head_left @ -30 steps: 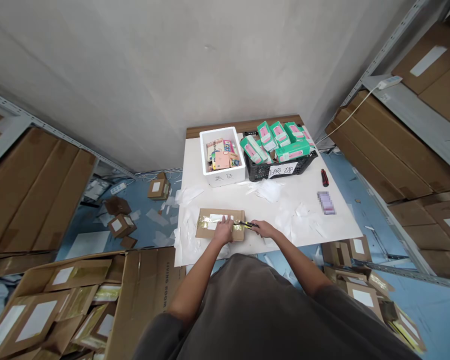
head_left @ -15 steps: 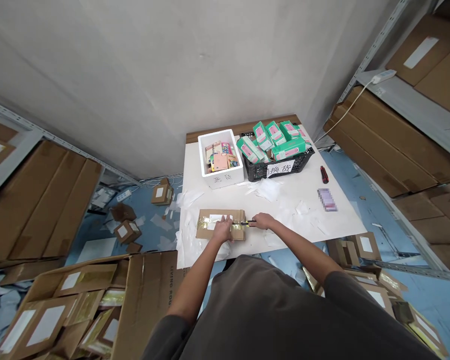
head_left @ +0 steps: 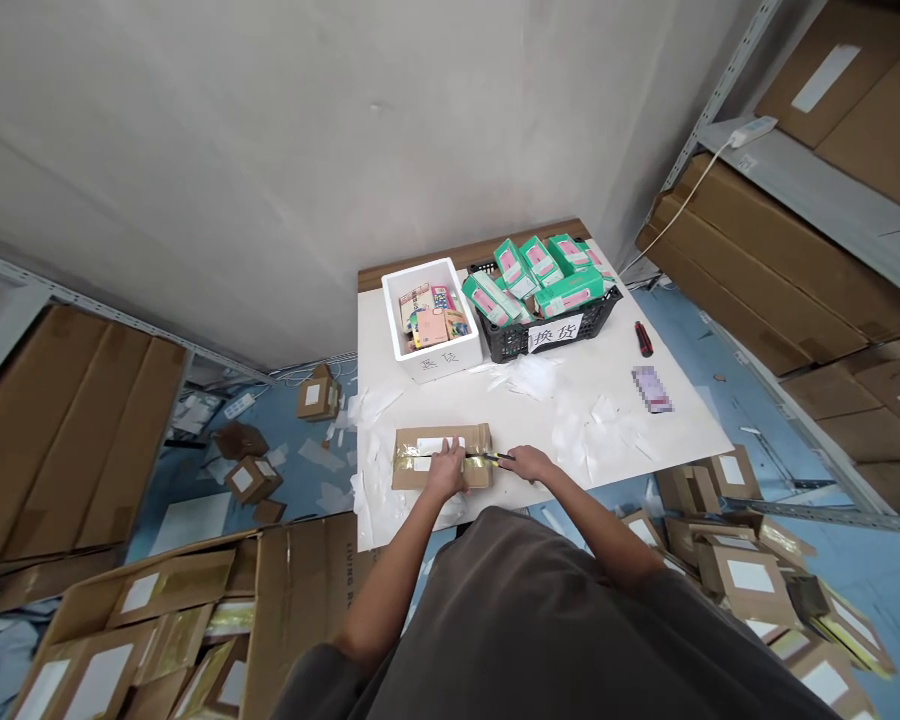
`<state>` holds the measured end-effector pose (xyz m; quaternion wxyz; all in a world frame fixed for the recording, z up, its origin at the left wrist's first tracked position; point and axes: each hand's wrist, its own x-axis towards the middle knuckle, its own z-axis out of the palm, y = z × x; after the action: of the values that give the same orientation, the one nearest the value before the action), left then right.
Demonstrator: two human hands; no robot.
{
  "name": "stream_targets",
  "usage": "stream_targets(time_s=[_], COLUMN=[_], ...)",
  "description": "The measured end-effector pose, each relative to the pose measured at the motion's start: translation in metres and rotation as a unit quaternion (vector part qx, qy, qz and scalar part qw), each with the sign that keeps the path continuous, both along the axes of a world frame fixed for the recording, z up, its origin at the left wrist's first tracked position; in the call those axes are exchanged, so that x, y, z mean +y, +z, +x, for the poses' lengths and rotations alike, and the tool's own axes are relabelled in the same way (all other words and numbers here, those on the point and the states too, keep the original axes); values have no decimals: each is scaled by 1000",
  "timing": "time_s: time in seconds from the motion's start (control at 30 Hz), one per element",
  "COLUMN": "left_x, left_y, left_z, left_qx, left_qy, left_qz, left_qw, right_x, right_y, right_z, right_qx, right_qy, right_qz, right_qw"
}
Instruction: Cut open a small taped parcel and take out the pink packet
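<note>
A taped cardboard box (head_left: 409, 472) with a white label lies flat on the table near its front edge. Pressed on top of it is my left hand (head_left: 445, 470), its fingers stretched out over the label and tape. My right hand (head_left: 531, 463) is closed around a slim black-and-yellow box cutter (head_left: 502, 457) at the box's right end. The cutter's front end lies along the taped middle seam; its tip is too small to make out.
Behind the box stand a white foam bin (head_left: 433, 365) and a black crate (head_left: 506, 345) of green boxes. A red-black knife (head_left: 643, 339) lies at the right of the white table (head_left: 675, 445). Plastic scraps litter the tabletop. A large carton (head_left: 307, 590) of parcels is lower left.
My right hand has shifted slightly lower, and the cutter now slants more across the box's right end. My left hand stays on the box. The whole view has tilted a little.
</note>
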<state>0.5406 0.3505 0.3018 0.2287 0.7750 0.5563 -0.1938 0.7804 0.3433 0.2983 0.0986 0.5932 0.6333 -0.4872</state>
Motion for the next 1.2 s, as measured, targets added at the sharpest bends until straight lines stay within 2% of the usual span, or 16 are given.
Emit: stream_targets(time_s=[0.2, 0.4, 0.57, 0.7, 0.8, 0.87, 0.93, 1.03, 1.2], left_x=[-1, -2, -3, -3, 5, 14, 23, 30, 31], left_y=[4, -2, -5, -1, 3, 3, -1, -12, -22], left_z=[1, -3, -3, -11, -19, -21, -19, -16, -23], left_qx=[-6, -23, -18, -44, -92, -84, -51, -12, -23], left_qy=[-1, 0, -11, -15, 34, 62, 60, 48, 21], left_qz=[-5, 8, 14, 13, 39, 69, 80, 66, 93], left_qw=[1000, 1000, 1000, 999, 994, 992, 994, 997, 995], right_x=[3, -5, -20, -38, -52, -58, -61, -61, -60], right_y=[3, 3, -5, -12, -14, -14, -11, -6, 2], right_z=[-2, -6, -5, 1, 13, 21, 28, 30, 18], right_qx=[-16, -16, 4, 0, -27, -32, -22, -7, 3], right_qy=[13, 13, 32, -23, -92, -132, -151, -135, -58], right_qz=[30, 69, 27, 40, 58, 56, 57, 89, 149], right_qw=[999, 997, 999, 999, 994, 989, 987, 987, 987])
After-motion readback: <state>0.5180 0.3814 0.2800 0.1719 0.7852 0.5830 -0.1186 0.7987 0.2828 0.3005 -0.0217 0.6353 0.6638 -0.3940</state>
